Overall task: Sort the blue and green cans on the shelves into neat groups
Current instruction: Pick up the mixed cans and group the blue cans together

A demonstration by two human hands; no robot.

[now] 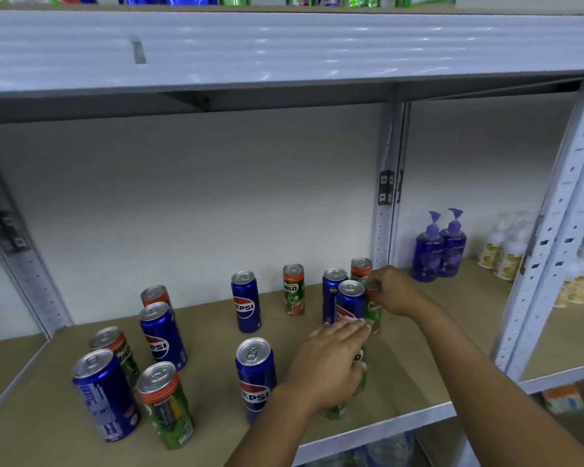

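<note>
A: Your left hand (331, 362) is wrapped over a green can (358, 382) near the front of the shelf (402, 375); your right hand (390, 291) pinches the top of another green can (373, 311) farther back.

B: What could go wrong?

A: A blue can (350, 299) touches the can in your right hand on its left. Lift at a slant and, I judge, you tip it into the second blue can (332, 291) behind it.

B: And the left?

A: A blue can (255, 375) stands just left of that hand, close to the front edge (368, 436). A sideways sweep could knock it off.

B: Where is room?

A: Right of both hands the board lies bare up to the post (386, 210). The mixed cluster (132, 375) far left leaves only narrow gaps, and the upper shelf beam (284, 45) limits your lift.
</note>
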